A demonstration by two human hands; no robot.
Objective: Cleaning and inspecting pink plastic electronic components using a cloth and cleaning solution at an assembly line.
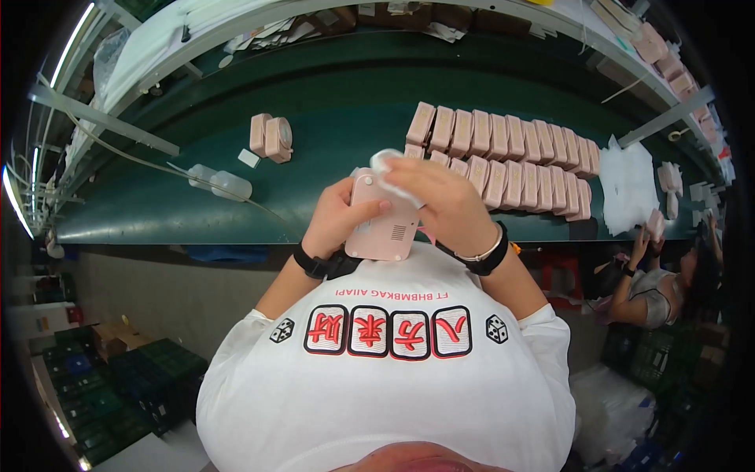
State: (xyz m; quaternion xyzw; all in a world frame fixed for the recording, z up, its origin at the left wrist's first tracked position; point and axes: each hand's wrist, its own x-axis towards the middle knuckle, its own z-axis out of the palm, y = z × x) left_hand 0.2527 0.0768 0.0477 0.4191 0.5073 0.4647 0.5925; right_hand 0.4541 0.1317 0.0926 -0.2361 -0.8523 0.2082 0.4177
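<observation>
White short-sleeved shirt with red-and-black tile print, black wristbands (314, 263), thin bracelet (481, 253).

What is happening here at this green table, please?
A person holds a pink boxy device in the left hand and presses a white cloth onto its top with the right hand. Two rows of similar pink devices stand on the green table. Another person works nearby.

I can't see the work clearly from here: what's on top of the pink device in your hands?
A white wipe pressed on the pink device by the right hand; the left hand grips its side. The surface beneath wipe and fingers is hidden.
</observation>
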